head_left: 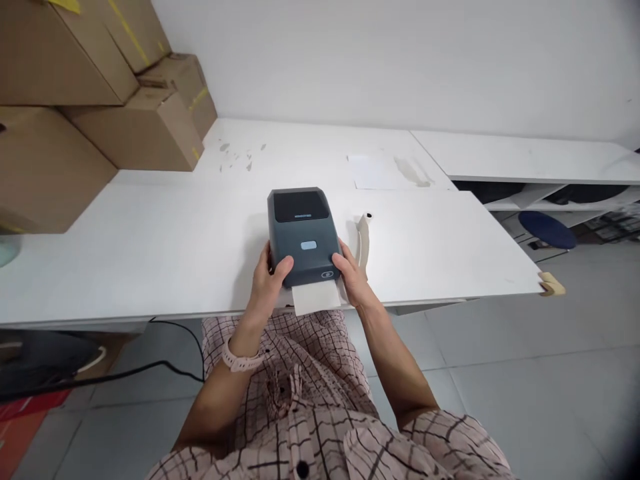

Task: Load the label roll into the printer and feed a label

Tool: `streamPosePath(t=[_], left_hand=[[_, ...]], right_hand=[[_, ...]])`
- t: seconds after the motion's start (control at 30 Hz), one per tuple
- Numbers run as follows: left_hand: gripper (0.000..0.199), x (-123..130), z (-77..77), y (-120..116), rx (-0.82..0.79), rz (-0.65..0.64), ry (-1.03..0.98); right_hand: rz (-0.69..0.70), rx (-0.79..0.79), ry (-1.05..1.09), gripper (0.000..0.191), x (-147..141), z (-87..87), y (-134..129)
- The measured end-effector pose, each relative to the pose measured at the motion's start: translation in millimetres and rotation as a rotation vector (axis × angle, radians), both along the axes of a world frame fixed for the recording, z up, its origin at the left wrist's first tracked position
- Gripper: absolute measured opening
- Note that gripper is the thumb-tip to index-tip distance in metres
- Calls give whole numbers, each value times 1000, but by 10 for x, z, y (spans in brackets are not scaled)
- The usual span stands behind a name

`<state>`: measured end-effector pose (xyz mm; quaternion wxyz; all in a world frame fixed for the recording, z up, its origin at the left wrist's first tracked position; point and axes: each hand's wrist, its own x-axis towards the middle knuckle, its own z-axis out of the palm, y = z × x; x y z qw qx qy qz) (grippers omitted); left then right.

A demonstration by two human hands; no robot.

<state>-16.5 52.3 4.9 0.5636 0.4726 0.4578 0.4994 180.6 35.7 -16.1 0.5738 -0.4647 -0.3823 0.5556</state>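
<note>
A dark grey label printer [303, 233] with a black window and a pale blue button is held between my two hands near the front of the white table. My left hand [267, 277] grips its left front corner, thumb on top. On the opposite corner, my right hand [351, 270] is closed the same way. A blank white label strip [316, 298] sticks out of the printer's front and reaches past the table edge. Just right of the printer lies a small paper roll [364, 240] with its strip unrolled toward me.
Cardboard boxes [145, 127] are stacked at the back left of the white table [190, 267]. A white paper sheet [371, 172] lies behind the printer to the right. The table's right corner has a tan guard [552, 284]. A blue stool [547, 229] stands beyond, and a black cable [165, 363] hangs below left.
</note>
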Motion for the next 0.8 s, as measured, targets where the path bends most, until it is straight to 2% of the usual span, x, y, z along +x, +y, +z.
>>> streamPosePath(t=[0.17,0.27,0.3,0.37,0.4,0.43,0.47,0.5,0.57,0.6,0.7,0.8], left_hand=[[85,-3,-26,95,57,10,51],[79,-6,-75,-7,68,3,77],[76,-3,-112,-98,90,67,109],[67,11,-206,-346,149,285,203],[60,22,-251,-482,170,417,245],[49,36,-285,-608,147,476,257],[41,53,-302,-711,78,393,251],[42,76,-299,-783,-3,267,232],[52,134,-238,-823,-170,29,144],[56,168,-191,-802,-228,-43,91],[58,257,-67,-684,-286,-46,-44],[60,276,-67,-633,-258,-2,-38]], right_hand=[[-5,37,-80,91,8,-31,17],[11,27,-89,95,26,-39,13],[13,25,-87,95,29,-39,9],[6,25,-74,94,26,-41,-1],[1,27,-67,92,21,-44,-3],[-6,29,-62,91,15,-49,-4],[-12,32,-58,90,8,-56,-1],[-17,37,-55,90,1,-65,5],[-24,50,-50,90,-8,-88,19],[-21,56,-50,89,-11,-98,25],[-13,62,-106,83,-12,-82,12],[-157,151,-340,71,-15,52,-58]])
